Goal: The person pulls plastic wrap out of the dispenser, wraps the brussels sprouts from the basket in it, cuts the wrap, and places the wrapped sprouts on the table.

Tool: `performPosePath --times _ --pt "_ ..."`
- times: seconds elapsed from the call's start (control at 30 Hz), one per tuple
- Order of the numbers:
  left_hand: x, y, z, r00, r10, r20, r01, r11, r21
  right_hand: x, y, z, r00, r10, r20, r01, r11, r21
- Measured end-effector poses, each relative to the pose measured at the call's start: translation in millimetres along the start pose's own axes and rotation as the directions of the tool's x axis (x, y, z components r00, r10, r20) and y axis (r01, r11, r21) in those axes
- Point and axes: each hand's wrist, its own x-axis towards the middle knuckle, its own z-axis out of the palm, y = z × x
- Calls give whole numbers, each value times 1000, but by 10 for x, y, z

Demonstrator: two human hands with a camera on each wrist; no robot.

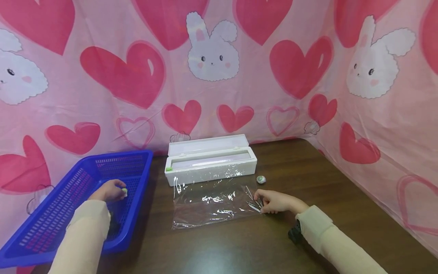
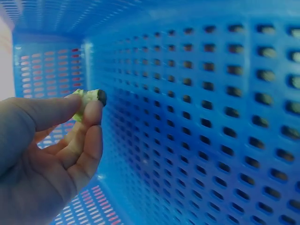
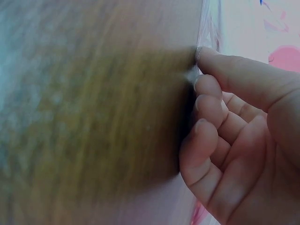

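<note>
Inside the blue basket [image 1: 140, 198], my left hand [image 1: 111, 190] pinches a small pale-green and white piece with a dark end [image 2: 89, 98] between thumb and fingertips. On the table, my right hand [image 1: 273, 201] pinches the right edge of a sheet of clear cling film [image 1: 212, 207], which is bunched at the fingers. From there the film stretches flat leftward, in front of a white cling film dispenser [image 1: 212, 176] whose lid stands raised. In the right wrist view, thumb and index finger [image 3: 208, 86] meet at the film's edge, low over the wood.
A small round white-and-green thing [image 1: 261, 179] sits on the brown table [image 1: 308, 171], right of the dispenser. A green slider [image 1: 169, 169] is at the dispenser's left end. Pink fabric with hearts and rabbits [image 1: 212, 95] hangs behind and at the right.
</note>
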Motion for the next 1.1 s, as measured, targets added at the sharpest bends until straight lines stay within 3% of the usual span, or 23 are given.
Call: performPosePath --times 0.23,0.47,0.63,0.93,1.1 --pt "-14 98 -135 992 86 -90 -84 996 20 6 7 -6 1000 -2 5 2 1000 -1" --pt "-54 321 -240 966 189 -177 -199 979 -45 -8 19 -5 1000 -8 5 8 1000 -8" --pt "-130 484 -271 954 222 -199 -238 970 -57 -1 14 -10 1000 -7 7 7 1000 -13" --pt "-184 995 -104 930 315 -190 -335 939 -83 9 -7 -5 1000 -2 9 2 1000 -14" --pt "-199 1258 49 930 326 -169 -339 939 -60 4 -20 -3 1000 -5 6 5 1000 -12"
